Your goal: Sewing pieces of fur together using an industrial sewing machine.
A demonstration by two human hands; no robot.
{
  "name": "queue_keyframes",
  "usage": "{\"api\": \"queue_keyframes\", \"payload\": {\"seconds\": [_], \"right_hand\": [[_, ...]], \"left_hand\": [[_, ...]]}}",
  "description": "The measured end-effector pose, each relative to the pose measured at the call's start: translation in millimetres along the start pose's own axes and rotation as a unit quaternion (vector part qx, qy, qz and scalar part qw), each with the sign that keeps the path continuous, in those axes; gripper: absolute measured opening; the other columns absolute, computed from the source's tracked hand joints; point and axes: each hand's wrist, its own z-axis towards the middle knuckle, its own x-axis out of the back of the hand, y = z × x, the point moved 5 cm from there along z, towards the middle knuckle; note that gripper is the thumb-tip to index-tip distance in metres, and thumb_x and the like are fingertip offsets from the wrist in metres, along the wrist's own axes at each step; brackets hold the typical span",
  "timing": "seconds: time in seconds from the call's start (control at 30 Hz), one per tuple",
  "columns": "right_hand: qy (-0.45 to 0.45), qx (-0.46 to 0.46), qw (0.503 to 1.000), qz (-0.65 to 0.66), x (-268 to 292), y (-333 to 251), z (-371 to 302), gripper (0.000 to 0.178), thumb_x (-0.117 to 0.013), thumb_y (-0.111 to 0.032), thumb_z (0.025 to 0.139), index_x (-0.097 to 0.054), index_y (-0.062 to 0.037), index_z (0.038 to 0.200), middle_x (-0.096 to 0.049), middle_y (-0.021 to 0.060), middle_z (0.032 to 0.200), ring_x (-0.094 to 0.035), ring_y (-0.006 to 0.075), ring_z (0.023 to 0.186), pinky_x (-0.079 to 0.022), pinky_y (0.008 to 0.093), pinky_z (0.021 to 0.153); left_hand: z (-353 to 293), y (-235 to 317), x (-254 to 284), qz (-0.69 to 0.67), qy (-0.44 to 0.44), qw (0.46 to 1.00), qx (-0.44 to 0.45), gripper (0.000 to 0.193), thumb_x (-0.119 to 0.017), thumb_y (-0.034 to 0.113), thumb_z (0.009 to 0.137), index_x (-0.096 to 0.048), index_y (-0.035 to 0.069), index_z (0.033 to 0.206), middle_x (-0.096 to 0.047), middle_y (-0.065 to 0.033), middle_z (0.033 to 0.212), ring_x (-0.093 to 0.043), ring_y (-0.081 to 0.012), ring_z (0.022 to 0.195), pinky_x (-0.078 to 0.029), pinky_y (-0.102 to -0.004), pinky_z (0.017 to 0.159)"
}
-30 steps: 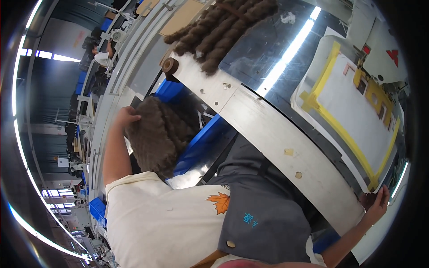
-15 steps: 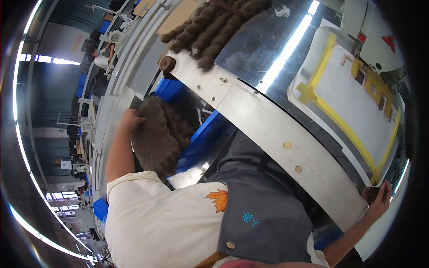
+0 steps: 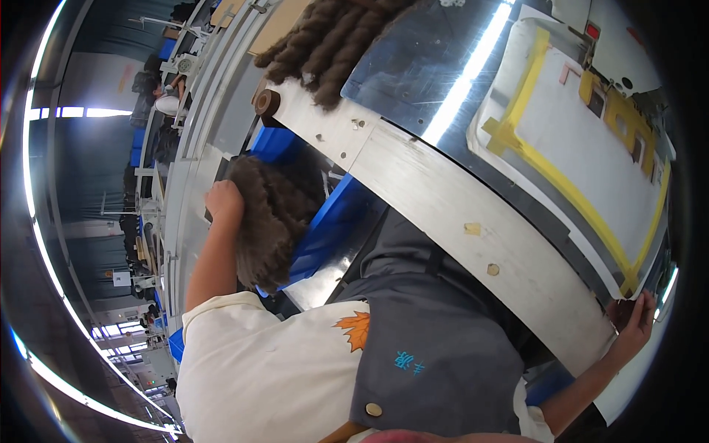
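My left hand [image 3: 224, 199] is closed on the edge of a brown fluffy fabric piece [image 3: 269, 229], over a blue bin [image 3: 325, 229] left of my lap. More of the same brown pile lies against that piece, so I cannot tell where one ends. Out at the right, my right hand [image 3: 636, 323] has its fingers stretched out at the table's edge, beside the near corner of a white template board [image 3: 561, 155] bordered with yellow tape. Part of its fingers is in shadow, and nothing held shows there.
Thick brown fluffy rolls [image 3: 332, 44] lie at the table's far left, beside a brown tape roll [image 3: 266, 102]. A pale metal edge strip [image 3: 421, 192] runs before me. At the right stands a white machine head [image 3: 624, 52] over yellow template parts [image 3: 620, 125]. Another person works far left.
My left hand has turned over into a fist and shifted slightly right, the brown piece bunching and folding beside it. My right hand stays at the table's edge. The whole view has shifted slightly.
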Motion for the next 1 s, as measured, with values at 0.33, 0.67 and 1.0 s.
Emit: {"api": "queue_keyframes", "payload": {"seconds": [0.33,0.67,1.0], "right_hand": [[0.031,-0.019,0.999,0.008,-8.6,-18.0,-4.4,0.022,-0.060,-0.019,0.106,-0.067,-0.0045,0.122,-0.068,0.0010,0.086,-0.065,0.0093,0.075,-0.056,0.0242,0.067],[-0.060,0.243,0.964,-0.088,-53.5,-142.8,-48.9,0.016,-0.070,-0.004,0.088,-0.067,0.0015,0.103,-0.065,0.0091,0.100,-0.061,0.0197,0.090,-0.049,0.0309,0.086],[-0.163,0.441,0.881,-0.043,-96.8,-314.6,-98.7,0.062,-0.089,-0.024,0.073,-0.065,-0.0004,0.126,-0.070,0.0166,0.112,-0.069,0.0327,0.103,-0.055,0.0389,0.089]], "left_hand": [[34.0,-32.1,121.7,-0.252,-0.185,0.929,-0.197,0.027,-0.077,0.014,0.066,-0.075,-0.002,0.088,-0.071,-0.0268,0.090,-0.071,-0.0416,0.087,-0.055,-0.0474,0.077],[-64.7,31.1,414.3,-0.270,0.020,0.741,-0.615,0.033,-0.083,0.010,0.058,-0.051,0.003,0.064,-0.049,-0.0137,0.060,-0.054,-0.0386,0.058,-0.039,-0.0414,0.052],[-163.1,154.8,519.4,-0.311,0.301,0.466,-0.772,0.025,-0.071,0.007,0.061,-0.049,0.004,0.073,-0.053,-0.0115,0.074,-0.055,-0.0355,0.072,-0.044,-0.0436,0.065]]}}
